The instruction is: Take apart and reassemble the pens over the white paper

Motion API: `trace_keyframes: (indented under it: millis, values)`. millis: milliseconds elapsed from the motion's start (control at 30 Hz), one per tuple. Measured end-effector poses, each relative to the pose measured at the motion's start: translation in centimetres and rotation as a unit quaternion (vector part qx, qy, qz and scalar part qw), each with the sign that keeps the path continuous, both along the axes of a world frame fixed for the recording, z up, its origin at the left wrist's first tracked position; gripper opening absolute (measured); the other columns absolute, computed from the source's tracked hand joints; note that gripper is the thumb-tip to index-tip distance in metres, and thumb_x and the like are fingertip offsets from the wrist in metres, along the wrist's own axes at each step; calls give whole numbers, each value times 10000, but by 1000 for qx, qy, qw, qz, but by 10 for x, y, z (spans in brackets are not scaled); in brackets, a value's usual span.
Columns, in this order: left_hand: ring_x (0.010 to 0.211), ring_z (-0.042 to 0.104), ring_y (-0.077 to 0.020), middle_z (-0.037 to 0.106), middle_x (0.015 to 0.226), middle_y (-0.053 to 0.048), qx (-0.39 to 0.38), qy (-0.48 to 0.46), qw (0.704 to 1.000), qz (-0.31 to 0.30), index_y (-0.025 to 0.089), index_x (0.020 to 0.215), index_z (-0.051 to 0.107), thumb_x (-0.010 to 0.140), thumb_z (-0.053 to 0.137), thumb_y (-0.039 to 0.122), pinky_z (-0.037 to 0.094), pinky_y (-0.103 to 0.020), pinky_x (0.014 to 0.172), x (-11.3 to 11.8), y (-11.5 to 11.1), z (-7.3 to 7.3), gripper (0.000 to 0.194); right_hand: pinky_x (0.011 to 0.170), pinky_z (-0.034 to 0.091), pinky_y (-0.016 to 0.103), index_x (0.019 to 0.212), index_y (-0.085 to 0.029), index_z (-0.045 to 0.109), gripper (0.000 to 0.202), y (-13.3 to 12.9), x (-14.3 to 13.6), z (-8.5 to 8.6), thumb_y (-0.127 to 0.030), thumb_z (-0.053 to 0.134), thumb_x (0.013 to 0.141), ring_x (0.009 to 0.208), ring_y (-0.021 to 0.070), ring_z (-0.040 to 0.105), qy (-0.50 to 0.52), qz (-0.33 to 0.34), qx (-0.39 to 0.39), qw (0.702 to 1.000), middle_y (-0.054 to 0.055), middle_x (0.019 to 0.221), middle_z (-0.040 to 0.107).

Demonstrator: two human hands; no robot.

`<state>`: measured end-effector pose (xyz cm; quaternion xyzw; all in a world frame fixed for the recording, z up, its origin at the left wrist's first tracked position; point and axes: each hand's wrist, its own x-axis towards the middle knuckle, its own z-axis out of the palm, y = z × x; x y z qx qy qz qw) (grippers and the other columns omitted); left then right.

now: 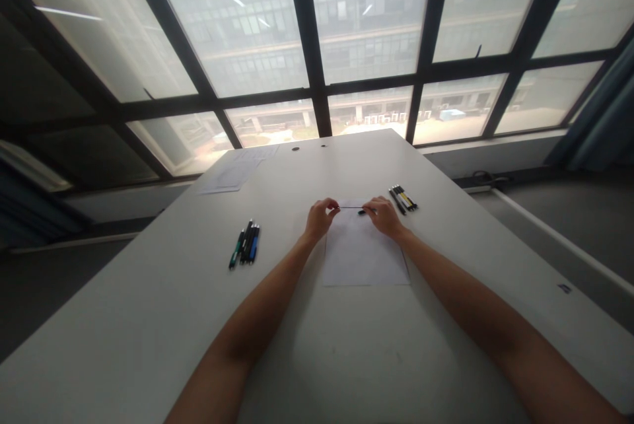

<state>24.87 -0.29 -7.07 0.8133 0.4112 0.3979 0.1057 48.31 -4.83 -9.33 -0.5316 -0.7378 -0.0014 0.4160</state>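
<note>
A thin dark rod [351,207], slim as a pen refill, stretches level between my two hands above the far part of a white paper sheet [367,259]. My left hand [321,216] pinches its left end between thumb and fingertips. At the other end, the fingers of my right hand [383,214] are closed on it. A small dark green piece [361,212] shows just under the right fingertips; whether it is touched or lies on the paper, I cannot tell.
Several pens [244,244] lie side by side on the white table [317,345] to the left. Another group of pens [403,199], one with a yellow part, lies beyond my right hand. More papers [230,175] are at the far left, near the windows.
</note>
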Motion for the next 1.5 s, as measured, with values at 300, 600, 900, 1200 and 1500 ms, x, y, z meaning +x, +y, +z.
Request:
trace_keyframes:
  millis: [300, 600, 900, 1200, 1500]
  values:
    - [851, 628, -190, 697, 850, -21, -1, 18, 1000, -8, 217, 869, 680, 827, 701, 207, 494, -347, 839, 1, -1, 0, 48, 836, 411, 332, 870, -228, 762, 154, -1, -2, 2, -223, 613, 909, 885, 202, 597, -5, 2, -7, 1000, 44, 868, 725]
    - [834, 621, -176, 704, 846, -16, 14, 5, 999, -37, 212, 890, 701, 834, 701, 190, 494, -319, 808, 0, 1, -6, 60, 842, 413, 322, 874, -223, 765, 149, -1, -2, 2, -215, 620, 906, 890, 203, 599, -4, 20, -5, 1000, 45, 862, 725]
    - [863, 639, -192, 737, 901, -42, 39, 35, 995, -90, 224, 968, 751, 879, 665, 242, 500, -334, 834, 0, 3, -8, 124, 848, 410, 317, 853, -226, 762, 165, -2, -1, 2, -217, 609, 915, 886, 201, 605, -3, 27, -13, 1000, 42, 864, 728]
    - [744, 645, -159, 736, 830, -34, 26, 84, 991, -97, 220, 911, 755, 886, 628, 252, 497, -300, 790, 0, -2, -5, 134, 856, 404, 324, 846, -231, 766, 176, -4, -1, 4, -210, 606, 917, 886, 203, 599, -21, 33, -23, 999, 37, 866, 733]
    - [740, 630, -159, 717, 771, -23, 27, 4, 999, -40, 208, 854, 751, 878, 617, 263, 496, -289, 775, -3, 4, -9, 146, 945, 406, 380, 1366, -195, 543, 426, -1, 6, 7, -268, 530, 947, 1020, 247, 565, 30, -27, 39, 998, 83, 1073, 679]
